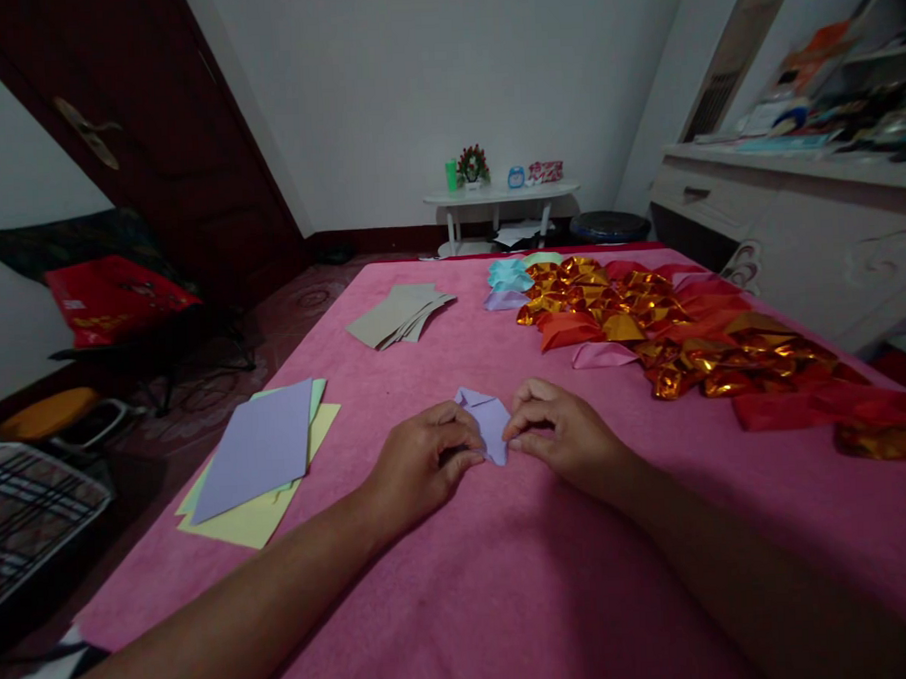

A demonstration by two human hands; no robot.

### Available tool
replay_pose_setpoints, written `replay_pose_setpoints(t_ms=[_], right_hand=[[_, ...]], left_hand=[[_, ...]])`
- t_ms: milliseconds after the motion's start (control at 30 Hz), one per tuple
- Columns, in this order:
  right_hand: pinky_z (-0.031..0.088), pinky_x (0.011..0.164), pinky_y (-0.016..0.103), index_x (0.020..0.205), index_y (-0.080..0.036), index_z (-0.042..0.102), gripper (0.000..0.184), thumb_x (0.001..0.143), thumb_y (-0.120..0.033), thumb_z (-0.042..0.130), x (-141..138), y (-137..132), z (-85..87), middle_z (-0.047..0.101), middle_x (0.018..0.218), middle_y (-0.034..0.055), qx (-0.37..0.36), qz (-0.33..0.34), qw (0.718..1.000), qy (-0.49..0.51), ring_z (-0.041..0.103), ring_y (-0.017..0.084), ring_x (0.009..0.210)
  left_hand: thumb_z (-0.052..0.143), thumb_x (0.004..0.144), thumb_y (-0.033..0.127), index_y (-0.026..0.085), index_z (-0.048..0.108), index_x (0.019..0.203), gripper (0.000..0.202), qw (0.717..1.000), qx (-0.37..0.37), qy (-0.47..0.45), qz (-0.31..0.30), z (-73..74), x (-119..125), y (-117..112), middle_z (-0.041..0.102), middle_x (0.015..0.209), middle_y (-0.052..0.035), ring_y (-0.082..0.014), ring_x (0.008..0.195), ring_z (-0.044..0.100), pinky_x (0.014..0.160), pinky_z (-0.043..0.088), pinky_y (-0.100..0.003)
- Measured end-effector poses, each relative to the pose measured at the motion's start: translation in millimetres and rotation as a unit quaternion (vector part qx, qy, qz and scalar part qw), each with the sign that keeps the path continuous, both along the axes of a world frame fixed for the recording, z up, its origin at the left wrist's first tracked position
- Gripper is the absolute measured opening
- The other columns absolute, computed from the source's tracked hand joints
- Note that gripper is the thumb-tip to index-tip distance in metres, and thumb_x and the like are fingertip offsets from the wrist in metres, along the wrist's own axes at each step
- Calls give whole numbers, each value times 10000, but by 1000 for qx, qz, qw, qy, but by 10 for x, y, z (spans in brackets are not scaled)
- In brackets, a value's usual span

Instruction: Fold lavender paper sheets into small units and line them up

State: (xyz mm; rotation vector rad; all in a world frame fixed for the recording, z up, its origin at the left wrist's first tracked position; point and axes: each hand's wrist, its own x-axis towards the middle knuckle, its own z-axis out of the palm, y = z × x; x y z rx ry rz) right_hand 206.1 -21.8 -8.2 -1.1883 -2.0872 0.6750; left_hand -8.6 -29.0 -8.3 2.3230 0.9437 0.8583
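Note:
A small folded piece of lilac paper [489, 418] is held between my two hands just above the pink cloth. My left hand [432, 451] pinches its left edge, thumb against curled fingers. On the opposite side, my right hand [558, 430] grips the right edge between thumb and fingertips. A folded flap shows along the paper's top; its outer edges are partly hidden by my fingers. To the left lies a stack of coloured paper sheets [259, 448], lilac on top with green and yellow beneath.
Fanned grey-beige sheets [401, 315] lie farther back on the pink cloth [434, 601]. Many folded paper pieces in shiny gold [578, 284], red [786, 405], blue and pink cover the right side. A white side table [501, 193] stands by the wall, a white cabinet [814, 204] at right.

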Motion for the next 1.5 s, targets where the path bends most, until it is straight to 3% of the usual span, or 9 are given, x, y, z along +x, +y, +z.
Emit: replay_pose_setpoints(t_ms=[100,200,433,667,867,1167,1300,1500], right_hand=[[401,766,280,706,-218,718,141,753,-123,625,1,-46,41,601,839,15,48,30,998,-16,538,158,859],[409,723,270,779,-219,728,170,801,-144,576,-8,-43,50,622,777,13,16,41,999,-20,555,152,790],[389,588,230,809,-206,690,110,740,-207,605,-74,22,-77,596,675,-17,-67,-41,997,15,515,120,613],[363,568,226,788,-212,641,97,691,-210,633,-136,7,-39,565,635,-42,-94,-85,992,2,504,112,595],[351,570,232,693,-201,635,28,690,-179,619,-145,6,-35,585,690,-25,-65,-67,996,-3,507,111,610],[330,561,231,690,-201,622,32,704,-173,628,-154,-44,1,563,623,-46,-50,-69,996,7,486,101,577],[323,549,228,677,-201,618,38,693,-174,640,-156,-34,1,538,583,-55,-58,-78,995,5,477,96,557],[306,510,218,664,-200,603,60,698,-196,653,-153,-21,-44,494,553,-63,-69,-76,994,33,445,87,527]], left_hand=[[583,829,154,191,695,884,131,999,31,-2,-21,-16,-10,3,675,887,-51,-156,835,612,768,491,-287],[576,831,143,200,694,938,169,998,52,16,-31,-17,-20,5,685,910,-44,-152,852,615,774,492,-279],[543,808,59,208,705,909,242,996,59,40,-45,-1,-23,17,685,884,-28,-140,836,607,763,479,-269],[556,809,83,209,711,907,223,998,20,35,-37,23,-20,8,670,870,-34,-148,828,597,749,475,-272],[565,814,101,186,713,903,193,999,-17,17,-45,40,-16,6,652,861,-37,-135,815,597,739,475,-250],[560,818,102,211,711,938,221,997,39,56,-48,24,-20,-1,651,1010,-36,-152,926,592,831,463,-286],[554,823,107,210,710,941,221,996,50,62,-50,15,-21,-3,657,978,-36,-153,909,593,819,468,-287],[523,830,97,218,713,928,245,995,52,75,-42,32,-20,-25,609,1126,-39,-127,857,607,766,486,-266]])
